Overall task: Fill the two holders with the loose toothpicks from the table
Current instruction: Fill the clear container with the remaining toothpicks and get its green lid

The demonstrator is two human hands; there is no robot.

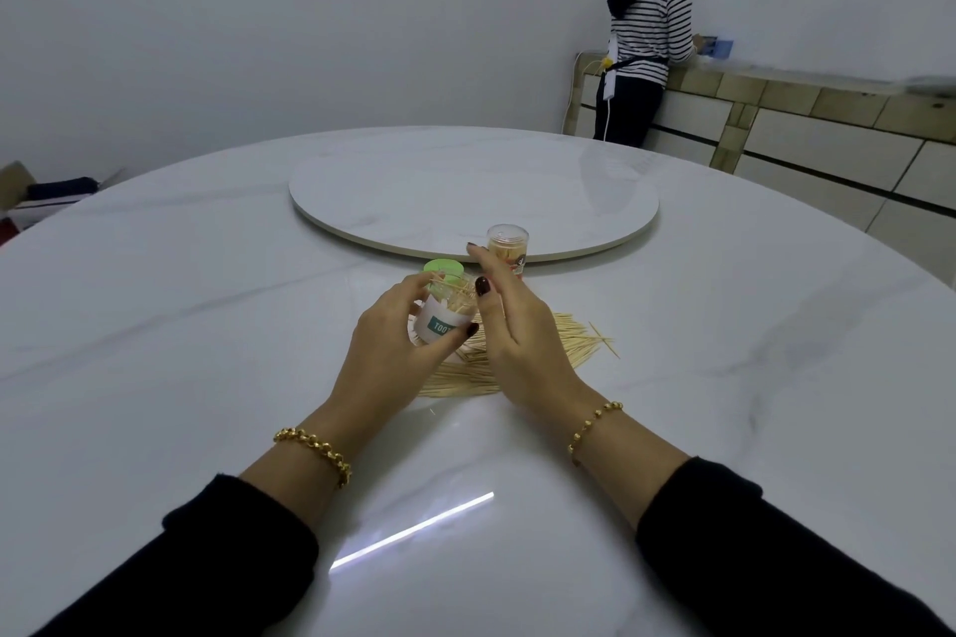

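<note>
The left hand holds the white-labelled holder just above the near-left edge of the pile of loose toothpicks. Its fingers curl round the far side and the thumb closes on the label. The holder is lifted off the desk and tipped with its mouth toward the right hand, probably so that sticks can go in lengthwise rather than be dropped from above. A bundle of toothpicks already stands in the mouth, splayed and uneven.

The right hand hovers over the pile's left part. Its fingers are fairly straight and raised, and the thumb is laid against the ends of that bundle. I judge it is tamping or steadying the sticks. I cannot tell whether any toothpick is pinched there.

A green lid shows just beyond the pile, behind the held holder, off the mouth so the opening stays free. The second holder stands upright on the desk on the far side of the pile, at the edge of the round turntable. It is capped with a clear top and looks full of sticks.

Many toothpicks still lie fanned on the desk, so the filling appears well short of done. The tilt risks sticks sliding back out onto the pile.
</note>
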